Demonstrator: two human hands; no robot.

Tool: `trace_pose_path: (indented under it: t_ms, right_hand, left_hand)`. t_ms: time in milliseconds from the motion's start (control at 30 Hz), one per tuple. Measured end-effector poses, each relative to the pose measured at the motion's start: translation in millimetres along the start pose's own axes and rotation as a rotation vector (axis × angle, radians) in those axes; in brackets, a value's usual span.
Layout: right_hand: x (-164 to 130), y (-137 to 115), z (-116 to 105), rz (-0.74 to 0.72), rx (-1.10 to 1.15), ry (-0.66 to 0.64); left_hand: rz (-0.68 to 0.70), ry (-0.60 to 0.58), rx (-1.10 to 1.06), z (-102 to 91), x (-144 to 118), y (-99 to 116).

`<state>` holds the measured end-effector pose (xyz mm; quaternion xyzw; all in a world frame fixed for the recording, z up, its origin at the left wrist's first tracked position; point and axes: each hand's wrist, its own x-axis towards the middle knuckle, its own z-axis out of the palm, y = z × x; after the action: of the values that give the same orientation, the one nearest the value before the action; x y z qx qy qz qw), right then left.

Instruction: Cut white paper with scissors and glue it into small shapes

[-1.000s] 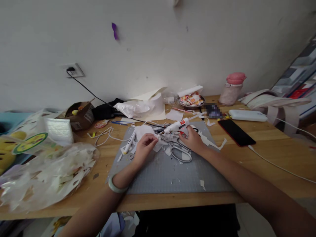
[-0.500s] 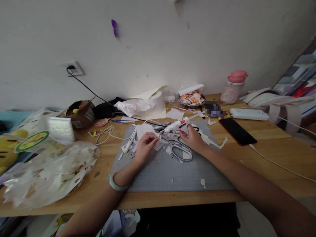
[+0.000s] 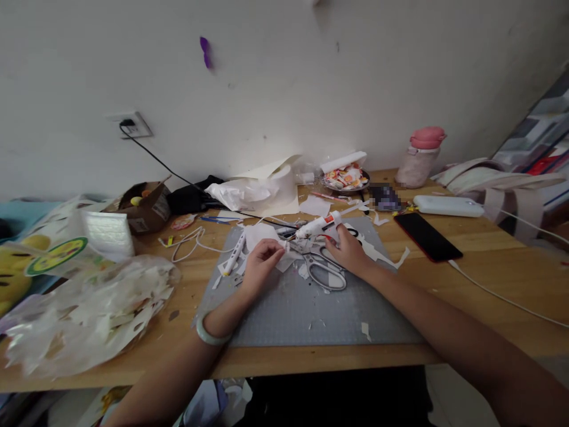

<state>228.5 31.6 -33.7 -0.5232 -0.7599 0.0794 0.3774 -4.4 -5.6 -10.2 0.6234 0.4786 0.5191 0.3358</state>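
A white hot glue gun [image 3: 319,226] with red lettering, nozzle pointing left, is clasped in the right hand [image 3: 347,251] over the far part of the grey cutting mat [image 3: 306,308]. Its tip meets a small white paper piece [image 3: 283,245] pinched in the left hand [image 3: 259,265]. Silver scissors [image 3: 323,270] lie on the mat between the hands, among paper scraps. The mat sits on a cluttered wooden desk [image 3: 489,261] against a white wall [image 3: 284,89]; a black phone [image 3: 427,236] lies to the right, a crumpled plastic bag [image 3: 84,314] to the left. Since the earlier frame, the hands and gun have barely moved.
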Motion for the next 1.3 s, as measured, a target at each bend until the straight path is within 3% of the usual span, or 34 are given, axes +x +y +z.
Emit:
trace_pose_path:
  t_ms: [1300]
  right_hand:
    - [-1.2,-0.9,-0.9,-0.105,0.004,0.016]
  left_hand:
    - [-0.097,0.049,-0.005,0.8,0.9,1.4]
